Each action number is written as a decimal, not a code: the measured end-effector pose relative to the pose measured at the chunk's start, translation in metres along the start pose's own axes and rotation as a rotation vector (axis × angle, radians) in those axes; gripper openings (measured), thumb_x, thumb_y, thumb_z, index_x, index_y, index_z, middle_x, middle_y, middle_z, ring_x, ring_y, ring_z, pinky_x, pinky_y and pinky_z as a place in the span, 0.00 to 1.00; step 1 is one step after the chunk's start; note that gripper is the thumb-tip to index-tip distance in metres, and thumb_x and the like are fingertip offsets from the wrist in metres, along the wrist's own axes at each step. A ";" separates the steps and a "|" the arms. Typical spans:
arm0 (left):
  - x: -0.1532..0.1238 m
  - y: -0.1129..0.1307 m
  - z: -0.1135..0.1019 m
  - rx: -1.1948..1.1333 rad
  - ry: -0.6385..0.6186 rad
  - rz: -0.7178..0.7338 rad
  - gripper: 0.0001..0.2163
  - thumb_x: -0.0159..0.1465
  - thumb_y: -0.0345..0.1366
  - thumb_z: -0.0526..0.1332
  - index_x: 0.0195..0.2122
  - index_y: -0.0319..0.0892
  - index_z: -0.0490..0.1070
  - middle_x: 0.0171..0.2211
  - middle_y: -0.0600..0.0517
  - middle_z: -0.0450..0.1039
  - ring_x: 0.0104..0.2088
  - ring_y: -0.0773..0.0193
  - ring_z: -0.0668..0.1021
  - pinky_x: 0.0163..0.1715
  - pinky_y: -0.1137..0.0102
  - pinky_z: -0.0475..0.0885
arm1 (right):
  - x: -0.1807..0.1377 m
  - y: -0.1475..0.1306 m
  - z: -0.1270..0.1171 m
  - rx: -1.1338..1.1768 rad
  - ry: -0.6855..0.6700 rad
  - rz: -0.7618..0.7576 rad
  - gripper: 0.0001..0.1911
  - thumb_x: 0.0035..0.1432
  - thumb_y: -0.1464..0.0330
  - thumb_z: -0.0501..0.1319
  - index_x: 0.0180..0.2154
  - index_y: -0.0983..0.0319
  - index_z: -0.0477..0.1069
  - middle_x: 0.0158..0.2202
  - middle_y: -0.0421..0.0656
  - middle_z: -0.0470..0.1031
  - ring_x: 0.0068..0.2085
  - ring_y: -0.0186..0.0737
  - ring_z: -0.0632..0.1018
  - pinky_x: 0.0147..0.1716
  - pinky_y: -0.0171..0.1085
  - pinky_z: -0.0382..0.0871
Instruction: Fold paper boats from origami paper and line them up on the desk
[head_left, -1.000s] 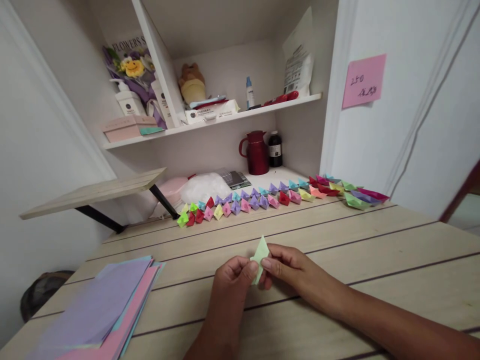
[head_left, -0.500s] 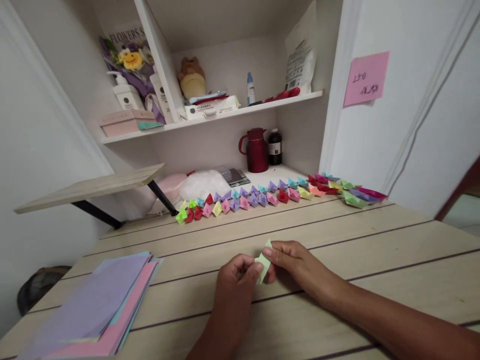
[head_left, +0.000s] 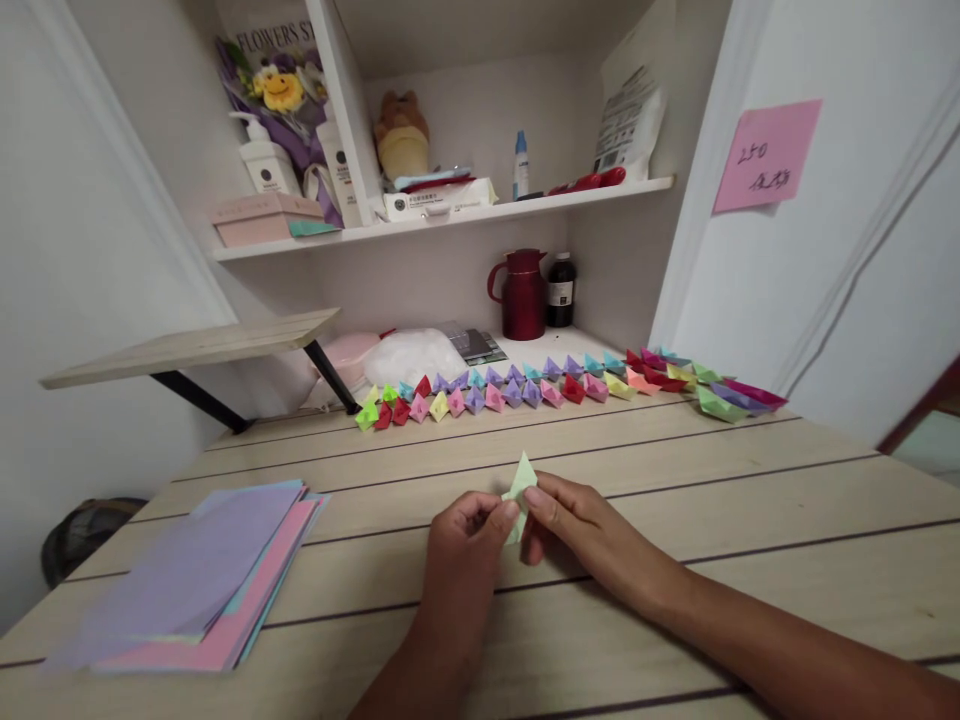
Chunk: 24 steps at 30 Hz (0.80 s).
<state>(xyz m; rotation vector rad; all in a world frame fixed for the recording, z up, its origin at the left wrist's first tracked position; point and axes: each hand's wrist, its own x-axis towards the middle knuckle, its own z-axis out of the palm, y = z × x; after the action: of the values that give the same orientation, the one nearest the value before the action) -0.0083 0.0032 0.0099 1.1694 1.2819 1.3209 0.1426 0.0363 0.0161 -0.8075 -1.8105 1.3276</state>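
A small folded piece of light green paper (head_left: 520, 482) is held just above the table, its pointed tip facing up and away. My left hand (head_left: 474, 535) pinches its lower left part between thumb and fingers. On the other side my right hand (head_left: 564, 510) grips it with the thumb on the near face and the fingers behind, partly hidden. Rows of small folded paper boats (head_left: 474, 398) in many colours stand along the back of the table. To the left lies a stack of coloured paper sheets (head_left: 202, 560), with purple on top.
The slatted wooden table (head_left: 375, 590) carries a raised wooden stand (head_left: 195, 345) at its back left. Behind the boats are a red jug (head_left: 523, 298), a dark bottle (head_left: 560, 290) and a white plastic bag (head_left: 414, 358). A loaded shelf (head_left: 450, 216) runs above.
The green paper has been turned more upright, its tip now pointing further up. Both hands keep hold of it. The whole view has shifted slightly.
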 end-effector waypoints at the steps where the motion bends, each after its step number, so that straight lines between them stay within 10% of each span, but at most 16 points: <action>1: 0.000 -0.001 0.000 0.017 0.007 0.010 0.11 0.55 0.43 0.65 0.23 0.39 0.73 0.22 0.54 0.69 0.26 0.66 0.68 0.29 0.72 0.62 | 0.000 0.001 0.000 -0.015 -0.004 0.005 0.21 0.63 0.52 0.53 0.32 0.63 0.69 0.25 0.40 0.74 0.27 0.37 0.75 0.31 0.34 0.65; 14: -0.002 -0.001 0.002 -0.080 0.106 0.002 0.10 0.53 0.40 0.66 0.21 0.38 0.76 0.44 0.47 0.69 0.39 0.61 0.73 0.39 0.70 0.66 | 0.000 0.005 0.006 0.019 -0.026 0.071 0.21 0.63 0.53 0.52 0.33 0.63 0.72 0.23 0.41 0.74 0.27 0.37 0.74 0.30 0.34 0.63; 24: -0.006 0.002 0.000 -0.189 0.003 -0.032 0.12 0.56 0.42 0.64 0.22 0.39 0.73 0.19 0.55 0.68 0.25 0.67 0.71 0.32 0.71 0.65 | 0.002 0.009 0.008 0.044 -0.031 0.157 0.18 0.57 0.55 0.60 0.28 0.63 0.74 0.22 0.40 0.74 0.24 0.34 0.73 0.27 0.33 0.65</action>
<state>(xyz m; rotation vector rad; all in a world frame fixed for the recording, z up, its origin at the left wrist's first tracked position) -0.0073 -0.0025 0.0118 1.0115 1.1457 1.3879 0.1360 0.0361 0.0064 -0.9256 -1.7648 1.4828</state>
